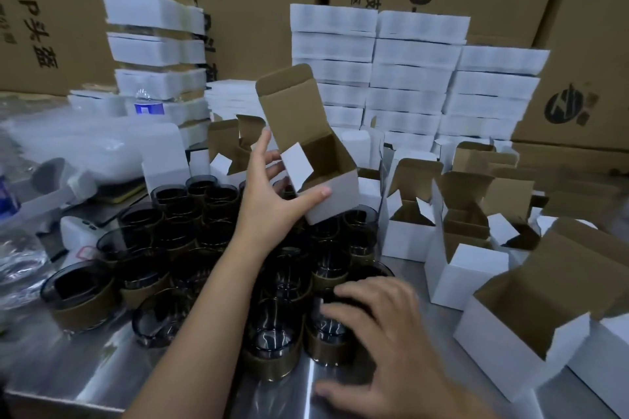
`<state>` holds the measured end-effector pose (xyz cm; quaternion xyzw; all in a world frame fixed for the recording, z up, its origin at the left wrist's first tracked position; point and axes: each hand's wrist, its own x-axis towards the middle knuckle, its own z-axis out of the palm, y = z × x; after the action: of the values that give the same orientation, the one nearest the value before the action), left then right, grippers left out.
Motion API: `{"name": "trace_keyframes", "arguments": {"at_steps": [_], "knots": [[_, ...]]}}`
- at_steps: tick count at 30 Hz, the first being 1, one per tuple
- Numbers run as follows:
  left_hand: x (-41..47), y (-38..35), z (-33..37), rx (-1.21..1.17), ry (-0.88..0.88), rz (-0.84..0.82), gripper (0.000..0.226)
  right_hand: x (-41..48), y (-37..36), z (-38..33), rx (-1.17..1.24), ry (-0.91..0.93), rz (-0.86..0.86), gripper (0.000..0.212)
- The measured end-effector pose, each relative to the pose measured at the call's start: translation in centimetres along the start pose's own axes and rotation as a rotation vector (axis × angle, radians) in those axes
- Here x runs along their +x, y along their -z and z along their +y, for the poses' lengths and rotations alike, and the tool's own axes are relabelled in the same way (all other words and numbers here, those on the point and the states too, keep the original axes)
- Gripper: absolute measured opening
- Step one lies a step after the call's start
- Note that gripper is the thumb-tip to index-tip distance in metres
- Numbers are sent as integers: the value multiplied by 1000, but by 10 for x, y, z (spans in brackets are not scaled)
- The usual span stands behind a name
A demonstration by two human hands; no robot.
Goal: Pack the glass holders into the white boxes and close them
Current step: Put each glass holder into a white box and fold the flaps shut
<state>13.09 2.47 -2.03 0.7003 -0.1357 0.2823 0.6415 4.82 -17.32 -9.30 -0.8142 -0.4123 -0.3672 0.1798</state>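
Head view, left hand (272, 190) gripping an open white box (332, 192) above dark glass holders (177, 211), right hand (381, 326) clasped around one holder (326, 340) on the table (102, 371).

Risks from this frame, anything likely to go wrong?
1. The left hand holds the open white cardboard box tilted, by one corner, above the dark glass holders; it may slip onto them.
2. The right hand reaches into tightly packed holders; lifting one could knock its neighbours.
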Motion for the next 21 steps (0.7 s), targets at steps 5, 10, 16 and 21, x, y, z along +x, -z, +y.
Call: {"name": "trace_keyframes", "arguments": {"at_steps": [5,10,16,21], "knots": [[0,3,-1,-20,46,-52,116,10,-17,-9,-114,147,-157,48],[0,11,-2,3,95,-99,106,21,-20,-11,-66,119,-207,27],[-5,16,0,16,117,-185,106,21,-22,-10,61,117,-187,14],[-11,21,2,165,50,-262,85,20,-25,-11,179,121,-117,7]]}}
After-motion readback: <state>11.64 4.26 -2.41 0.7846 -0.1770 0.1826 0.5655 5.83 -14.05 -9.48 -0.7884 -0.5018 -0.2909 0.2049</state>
